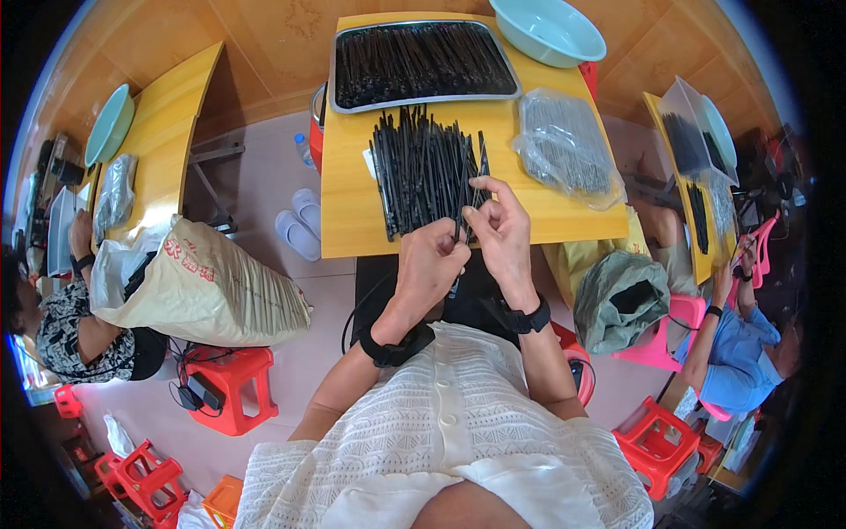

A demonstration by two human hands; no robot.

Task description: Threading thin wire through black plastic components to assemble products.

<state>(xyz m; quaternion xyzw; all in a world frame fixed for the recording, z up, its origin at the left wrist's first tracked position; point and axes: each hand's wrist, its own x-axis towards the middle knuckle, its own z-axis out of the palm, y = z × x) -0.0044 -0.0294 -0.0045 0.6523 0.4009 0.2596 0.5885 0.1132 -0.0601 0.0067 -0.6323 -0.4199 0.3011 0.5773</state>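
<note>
A bundle of thin black sticks point(414, 172) lies lengthwise on the yellow table point(352, 234), close to its front edge. Over the near right end of that bundle, my left hand point(432, 264) is closed, its thumb and fingers pinching a thin black stick. My right hand point(502, 234) is beside it, thumb and index finger closed round a thin black stick too; whether both hands share one stick I cannot tell. Behind the bundle, a metal tray point(421, 103) is full of dark glossy sticks. Right of the bundle lies a clear plastic bag point(564, 145) of thin greyish rods.
A light blue basin point(551, 31) stands at the table's back right. Sacks flank me: a beige one point(220, 286) left, a grey-green one point(621, 304) right. Two people work at side tables. Red stools point(231, 388) and white slippers point(300, 225) are on the floor.
</note>
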